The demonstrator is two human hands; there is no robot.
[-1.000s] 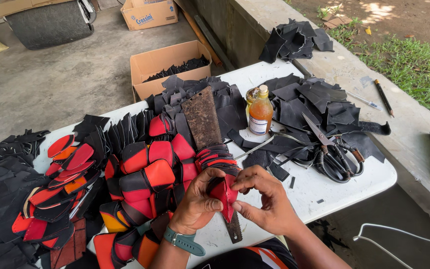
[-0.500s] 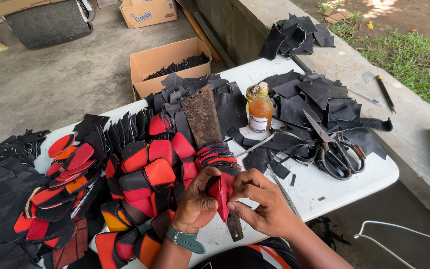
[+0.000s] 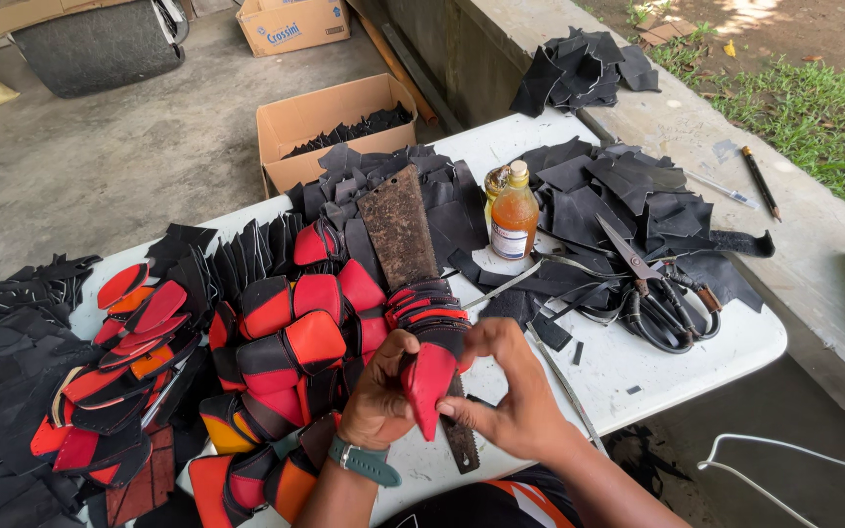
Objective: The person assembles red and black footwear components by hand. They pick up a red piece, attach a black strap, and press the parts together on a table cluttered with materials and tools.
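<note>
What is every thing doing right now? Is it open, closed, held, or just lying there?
red piece: held up, pinched by both hands.
left hand: gripping the red piece.
right hand: gripping the red piece.
bottle: upright, capped, holding amber liquid.
scissors: lying on the table, blades slightly apart.
cardboard box: open, black pieces inside.
pen: lying flat on the ledge.
</note>
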